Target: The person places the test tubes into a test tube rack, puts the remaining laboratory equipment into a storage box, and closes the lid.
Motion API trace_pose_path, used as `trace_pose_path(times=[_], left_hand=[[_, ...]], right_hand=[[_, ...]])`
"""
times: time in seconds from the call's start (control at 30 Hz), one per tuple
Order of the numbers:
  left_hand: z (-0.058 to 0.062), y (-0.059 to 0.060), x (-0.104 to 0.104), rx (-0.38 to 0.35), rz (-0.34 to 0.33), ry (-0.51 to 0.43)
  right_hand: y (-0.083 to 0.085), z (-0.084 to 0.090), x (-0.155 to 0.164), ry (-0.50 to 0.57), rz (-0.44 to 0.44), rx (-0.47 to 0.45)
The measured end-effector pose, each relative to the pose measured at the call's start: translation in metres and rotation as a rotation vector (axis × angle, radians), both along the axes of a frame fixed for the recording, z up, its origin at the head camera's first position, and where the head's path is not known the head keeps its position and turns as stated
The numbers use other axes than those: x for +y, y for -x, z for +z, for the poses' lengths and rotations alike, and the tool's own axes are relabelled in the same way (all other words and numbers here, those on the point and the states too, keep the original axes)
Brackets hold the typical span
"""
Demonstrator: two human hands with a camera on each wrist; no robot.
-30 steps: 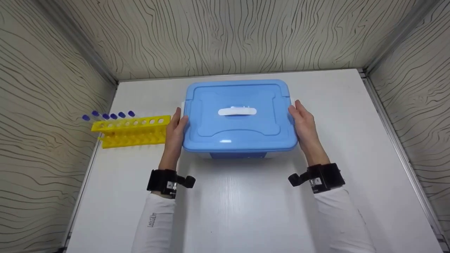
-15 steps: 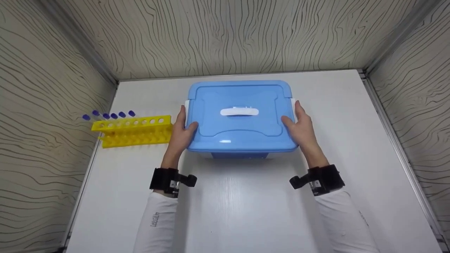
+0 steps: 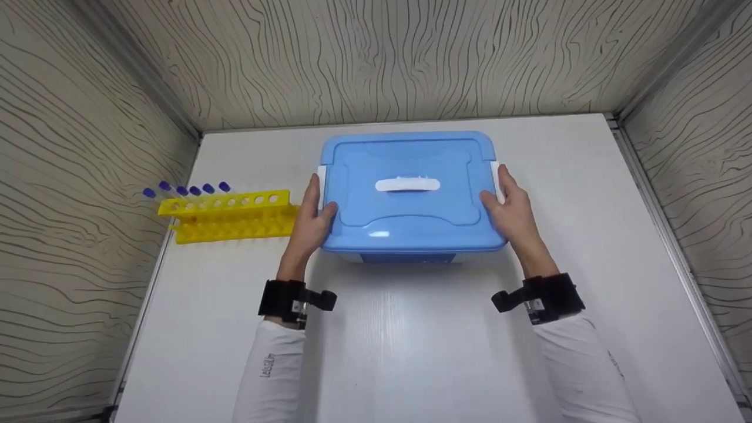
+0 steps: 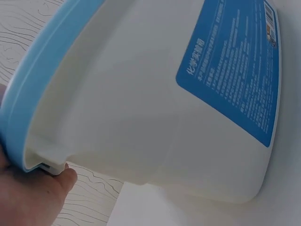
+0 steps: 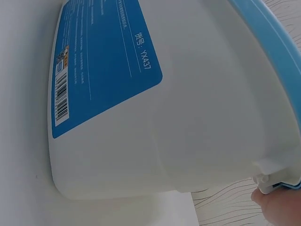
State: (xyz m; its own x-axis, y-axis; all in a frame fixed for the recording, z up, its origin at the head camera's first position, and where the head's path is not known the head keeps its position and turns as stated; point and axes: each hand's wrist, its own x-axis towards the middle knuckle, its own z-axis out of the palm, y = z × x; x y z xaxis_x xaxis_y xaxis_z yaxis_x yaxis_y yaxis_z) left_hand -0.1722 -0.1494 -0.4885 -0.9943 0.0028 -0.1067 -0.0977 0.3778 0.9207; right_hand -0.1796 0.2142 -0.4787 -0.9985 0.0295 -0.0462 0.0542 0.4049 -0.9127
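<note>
A storage box with a light-blue lid (image 3: 405,205) stands on the white table, its translucent white body (image 4: 127,108) bearing a blue printed label (image 4: 235,66). My left hand (image 3: 311,226) holds the box's left end, thumb on the lid's edge and fingers along the white side latch (image 3: 321,182). At the opposite end my right hand (image 3: 514,217) grips in the same way, its thumb on the lid and fingers beside the right latch (image 3: 496,176). In the left wrist view a fingertip (image 4: 68,179) shows under the latch. A white handle (image 3: 408,184) lies flat on the lid.
Left of the box stands a yellow tube rack (image 3: 235,217) holding several blue-capped tubes (image 3: 182,191); its right end lies close to my left hand. Patterned panels (image 3: 382,59) enclose the back and sides of the white table (image 3: 388,352).
Both thumbs have moved inward onto the lid's edges. The box has shifted slightly right with my hands. The whole head view has also shifted a little.
</note>
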Motion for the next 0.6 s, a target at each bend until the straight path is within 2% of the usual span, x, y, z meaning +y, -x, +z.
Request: trace_pose_path(times=[0.2,0.33,0.47,0.6], left_hand=[[-0.001,0.002,-0.003,-0.028,0.013,0.013],[-0.001,0.003,-0.007,-0.042,0.029,-0.024],[-0.003,0.001,-0.012,-0.009,0.077,-0.073],[-0.006,-0.003,-0.021,0.060,0.138,-0.009]], right_hand=[[0.001,-0.001,0.005,-0.019,0.008,-0.002],[-0.001,-0.002,0.011,-0.009,0.015,-0.014],[-0.004,-0.002,0.018,0.006,-0.036,-0.009],[-0.007,-0.006,0.027,-0.028,-0.090,0.054]])
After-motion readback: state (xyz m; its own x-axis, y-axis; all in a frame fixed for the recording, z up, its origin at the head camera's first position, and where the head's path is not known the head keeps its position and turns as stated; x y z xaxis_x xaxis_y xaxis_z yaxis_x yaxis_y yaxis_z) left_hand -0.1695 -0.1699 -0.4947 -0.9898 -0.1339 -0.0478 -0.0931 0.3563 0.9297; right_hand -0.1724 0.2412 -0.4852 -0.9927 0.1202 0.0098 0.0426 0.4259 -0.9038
